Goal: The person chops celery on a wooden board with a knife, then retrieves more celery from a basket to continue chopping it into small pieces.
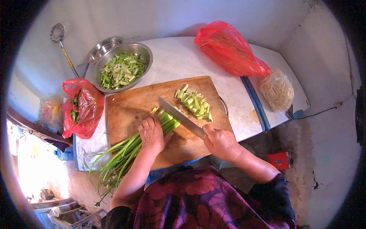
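My right hand (pixel 223 145) is wrapped round the handle of a broad kitchen knife (pixel 182 117). The blade lies across the cut ends of a bunch of celery (pixel 124 154). With curled fingers, my left hand (pixel 151 134) holds that bunch down on the wooden cutting board (pixel 127 110), just left of the blade. The leafy ends hang over the board's near left edge. Beyond the knife is a pile of cut celery pieces (pixel 195 103) on the board. Whether the blade's edge touches the board cannot be made out.
At the back left, a steel bowl (pixel 149 57) contains chopped celery, with a strainer (pixel 108 44) behind it. Red plastic bags (pixel 93 110) lie left and back right. Bagged noodles (pixel 277 91) sit at the right. A skimmer (pixel 58 34) leans on the wall.
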A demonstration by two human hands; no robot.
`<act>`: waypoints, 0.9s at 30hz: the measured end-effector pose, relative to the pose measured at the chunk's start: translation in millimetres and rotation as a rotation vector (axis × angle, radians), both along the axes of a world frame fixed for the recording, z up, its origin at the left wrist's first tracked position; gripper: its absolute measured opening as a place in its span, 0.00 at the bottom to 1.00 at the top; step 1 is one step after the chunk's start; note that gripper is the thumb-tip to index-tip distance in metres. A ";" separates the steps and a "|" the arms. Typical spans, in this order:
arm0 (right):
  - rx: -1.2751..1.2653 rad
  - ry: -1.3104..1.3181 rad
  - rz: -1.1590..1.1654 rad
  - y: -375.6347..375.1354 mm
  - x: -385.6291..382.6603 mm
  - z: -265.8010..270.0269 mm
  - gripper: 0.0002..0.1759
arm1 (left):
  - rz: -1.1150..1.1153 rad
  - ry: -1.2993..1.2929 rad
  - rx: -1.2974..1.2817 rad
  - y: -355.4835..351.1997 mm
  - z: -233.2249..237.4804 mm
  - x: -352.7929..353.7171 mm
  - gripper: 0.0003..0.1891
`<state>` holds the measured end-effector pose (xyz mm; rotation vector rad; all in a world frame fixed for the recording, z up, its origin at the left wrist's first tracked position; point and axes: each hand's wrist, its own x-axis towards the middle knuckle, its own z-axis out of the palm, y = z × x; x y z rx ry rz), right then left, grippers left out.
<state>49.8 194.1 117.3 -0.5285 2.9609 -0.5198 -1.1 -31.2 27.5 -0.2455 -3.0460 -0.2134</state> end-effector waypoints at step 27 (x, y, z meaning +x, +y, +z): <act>0.250 -0.366 0.061 -51.8 -89.5 23.4 0.12 | -0.083 0.108 0.073 -7.2 -5.2 -10.3 0.38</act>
